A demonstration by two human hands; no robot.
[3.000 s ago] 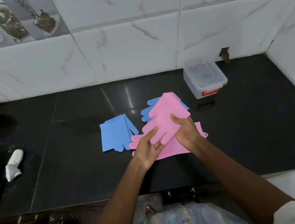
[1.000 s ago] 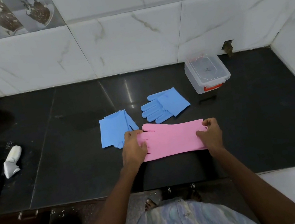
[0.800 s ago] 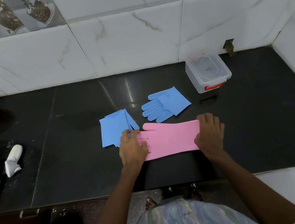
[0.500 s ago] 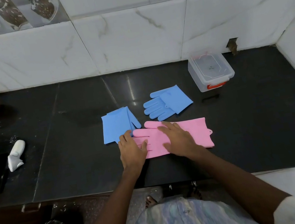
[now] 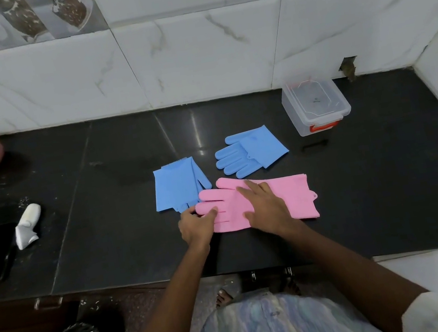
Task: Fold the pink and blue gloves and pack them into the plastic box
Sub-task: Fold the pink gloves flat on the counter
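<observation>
Folding pink gloves [image 5: 290, 197] at frame centre: my right hand [image 5: 263, 207] presses flat, left hand [image 5: 196, 224] pinches fingertips; next, fold fingertips cuffward.

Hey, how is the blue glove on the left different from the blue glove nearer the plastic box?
The left blue glove is folded into a compact rectangle, only fingertips peeking out; the right blue glove has its fingers spread, its cuff folded over the palm. The left one touches the pink glove; the right one lies apart, closer to the plastic box. Both share the same blue and rest flat on the black counter.
</observation>
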